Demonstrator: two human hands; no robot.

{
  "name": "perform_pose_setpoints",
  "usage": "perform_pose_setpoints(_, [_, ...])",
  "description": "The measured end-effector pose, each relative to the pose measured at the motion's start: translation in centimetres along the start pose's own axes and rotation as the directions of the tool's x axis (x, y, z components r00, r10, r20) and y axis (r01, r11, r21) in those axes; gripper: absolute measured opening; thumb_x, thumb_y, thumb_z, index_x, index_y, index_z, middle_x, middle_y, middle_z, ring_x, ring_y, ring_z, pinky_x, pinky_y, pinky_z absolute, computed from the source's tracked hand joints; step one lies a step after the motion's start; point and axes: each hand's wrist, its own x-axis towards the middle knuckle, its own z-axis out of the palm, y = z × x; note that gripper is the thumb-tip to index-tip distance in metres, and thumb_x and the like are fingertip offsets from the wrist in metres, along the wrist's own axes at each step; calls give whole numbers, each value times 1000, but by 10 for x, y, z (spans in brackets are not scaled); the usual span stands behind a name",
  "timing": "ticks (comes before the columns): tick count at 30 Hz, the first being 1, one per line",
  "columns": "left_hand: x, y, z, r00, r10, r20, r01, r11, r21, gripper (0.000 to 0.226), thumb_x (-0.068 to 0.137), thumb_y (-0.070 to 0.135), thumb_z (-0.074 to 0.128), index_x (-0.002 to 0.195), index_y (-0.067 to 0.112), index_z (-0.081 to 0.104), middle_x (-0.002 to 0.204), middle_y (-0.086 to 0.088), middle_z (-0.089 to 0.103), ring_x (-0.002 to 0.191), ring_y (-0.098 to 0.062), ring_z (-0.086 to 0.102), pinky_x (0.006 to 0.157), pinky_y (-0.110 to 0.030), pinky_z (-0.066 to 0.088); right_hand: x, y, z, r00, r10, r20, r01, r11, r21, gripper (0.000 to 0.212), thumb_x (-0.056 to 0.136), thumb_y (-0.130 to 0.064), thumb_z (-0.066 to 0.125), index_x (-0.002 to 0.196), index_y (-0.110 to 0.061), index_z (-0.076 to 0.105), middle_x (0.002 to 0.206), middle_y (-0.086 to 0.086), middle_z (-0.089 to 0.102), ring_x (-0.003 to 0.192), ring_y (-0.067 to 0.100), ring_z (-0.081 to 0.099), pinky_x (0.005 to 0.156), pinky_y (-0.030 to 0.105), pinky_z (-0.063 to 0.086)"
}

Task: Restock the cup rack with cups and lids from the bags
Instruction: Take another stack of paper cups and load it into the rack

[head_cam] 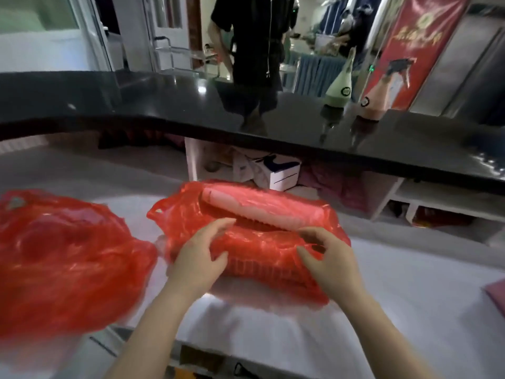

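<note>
At centre frame, your two hands work at a red bag (254, 242) of stacked cups lying on the white counter (410, 283).

Your left hand (199, 258) rests on the bag's near side, fingers spread and loosely bent; your right hand (325, 255) pinches the thin plastic at its right. A pale cup stack (257, 207) lies on its side just beyond your fingers. Pull unevenly and the film may tear, letting the stack roll away. A second red bag (68, 255) sits at lower left; no rack is visible.
</note>
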Motion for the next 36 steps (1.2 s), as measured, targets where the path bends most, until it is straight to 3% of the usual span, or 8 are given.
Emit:
perform_pose_setpoints(6, [42,-56,5,930,-196,312,-86,709,700,100,75,21,69,148,45,4,159,12,-2,147,-16,-10,113,-55,-9,36,6,28,980,-84,181,106,987,-120,53,73,-24,79,122,-31,59,124,-18,57,118,2,50,102,12,32])
perform_pose_setpoints(11, [50,-72,10,978,-106,181,-48,728,684,85,71,19,72,144,34,32,149,7,32,142,-19,23,116,-51,11,60,21,52,866,-44,499,262,888,-377,93,65,-49,76,145,-37,30,147,-13,36,137,11,29,113,29,24])
perform_pose_setpoints(14, [53,-78,12,1000,11,-7,-4,768,640,70,56,0,74,121,18,58,118,-4,60,105,-30,58,92,-47,44,67,25,65,912,-59,407,242,877,-416,74,65,-40,78,132,-33,48,131,-8,48,121,18,44,101,36,36])
perform_pose_setpoints(18, [52,-90,16,993,23,-119,62,749,660,61,36,-9,77,91,14,65,81,-3,67,69,-31,63,62,-42,50,72,33,77,936,-269,227,346,819,-458,31,55,-15,83,80,-21,65,83,-3,60,80,26,59,65,38,47])
perform_pose_setpoints(26, [27,-114,22,937,-321,141,241,881,406,62,61,29,63,122,19,63,122,6,56,113,-17,51,99,-24,36,60,63,70,859,-403,315,506,757,-413,25,63,-43,80,80,-26,73,78,-11,66,75,17,61,74,32,42])
perform_pose_setpoints(29, [32,-111,14,917,-380,120,346,909,234,41,75,41,73,112,25,66,109,19,59,102,-1,55,83,-1,33,54,71,56,907,-348,239,421,779,-464,33,82,-52,51,84,-28,73,74,-14,69,71,12,63,82,35,32])
perform_pose_setpoints(33, [45,-102,11,883,-435,-178,469,838,278,29,79,64,50,76,37,61,72,21,63,75,-2,61,61,-18,38,52,80,34,980,-193,56,191,810,-555,27,81,-38,45,78,-30,71,58,-9,65,57,18,62,82,39,28])
perform_pose_setpoints(36, [56,-103,11,825,-439,-356,551,765,333,29,82,52,60,89,28,48,81,5,66,83,-28,65,64,-31,42,52,82,27,994,-92,-55,40,793,-607,13,77,-32,57,77,-28,68,50,-4,56,51,20,61,85,39,27])
